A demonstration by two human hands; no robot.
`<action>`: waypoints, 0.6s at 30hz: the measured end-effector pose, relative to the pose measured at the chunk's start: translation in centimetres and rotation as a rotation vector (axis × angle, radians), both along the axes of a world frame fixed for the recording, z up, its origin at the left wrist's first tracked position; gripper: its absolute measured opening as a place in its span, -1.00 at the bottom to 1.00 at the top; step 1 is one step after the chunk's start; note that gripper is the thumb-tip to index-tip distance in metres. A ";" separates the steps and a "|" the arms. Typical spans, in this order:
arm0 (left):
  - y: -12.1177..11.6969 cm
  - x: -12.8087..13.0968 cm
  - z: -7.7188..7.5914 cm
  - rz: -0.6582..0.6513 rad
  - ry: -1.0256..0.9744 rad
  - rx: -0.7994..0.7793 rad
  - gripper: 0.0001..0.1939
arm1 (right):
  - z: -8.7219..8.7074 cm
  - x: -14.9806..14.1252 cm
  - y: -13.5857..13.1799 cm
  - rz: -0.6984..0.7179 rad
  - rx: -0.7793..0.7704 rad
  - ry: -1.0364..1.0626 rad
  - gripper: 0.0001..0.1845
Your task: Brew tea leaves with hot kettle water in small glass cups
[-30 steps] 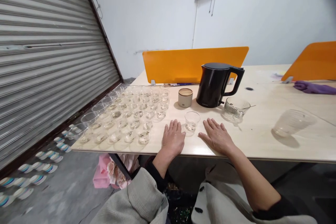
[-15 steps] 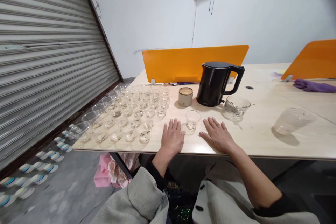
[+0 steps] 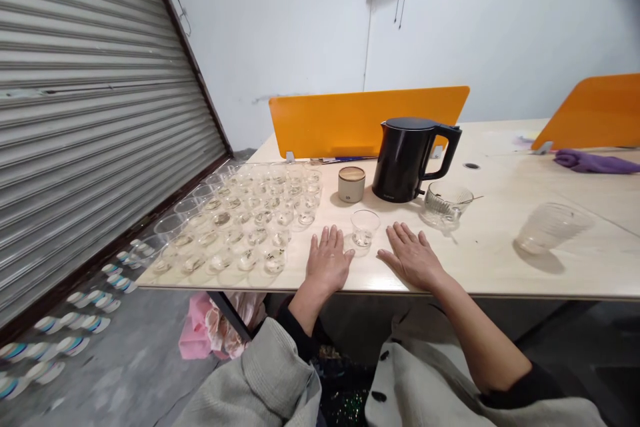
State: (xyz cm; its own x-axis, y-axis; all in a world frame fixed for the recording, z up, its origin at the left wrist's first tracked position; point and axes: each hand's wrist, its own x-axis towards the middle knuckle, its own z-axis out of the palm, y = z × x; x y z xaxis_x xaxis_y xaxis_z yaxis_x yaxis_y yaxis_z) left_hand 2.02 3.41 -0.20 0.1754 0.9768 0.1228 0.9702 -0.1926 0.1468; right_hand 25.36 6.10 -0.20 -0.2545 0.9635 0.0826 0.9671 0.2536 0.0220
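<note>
My left hand (image 3: 329, 260) lies palm down on the table, fingers stretched out, holding nothing. To its right, my right hand (image 3: 411, 256) rests flat in the same way with its thumb apart. Between and slightly beyond them stands a clear plastic cup (image 3: 365, 229) with some dark bits at its bottom; neither hand grips it. Left of my left hand are rows of similar clear cups (image 3: 275, 260), many with dark bits inside. Behind the single cup sits a grey canister (image 3: 351, 185) with a wooden lid. A black electric kettle (image 3: 404, 160) stands to its right.
Right of the kettle is a ribbed glass cup (image 3: 445, 205) with a thin stick across it. A stack of clear cups (image 3: 553, 228) lies on its side farther right. Orange dividers (image 3: 345, 121) and a purple cloth (image 3: 595, 162) are behind. Lidded tubs (image 3: 73, 320) stand on the floor.
Both hands stay flat in place on the table, and the cups and kettle have not moved. Only the camera view has shifted slightly.
</note>
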 end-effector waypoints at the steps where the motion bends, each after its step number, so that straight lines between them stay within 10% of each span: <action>1: 0.0 0.0 0.0 0.000 0.000 0.001 -0.31 | 0.0 0.0 0.0 0.000 -0.002 -0.003 -0.06; 18: 0.0 0.0 -0.2 0.006 -0.012 0.007 -0.31 | 0.5 -0.2 -0.1 -0.007 -0.030 -0.013 -0.05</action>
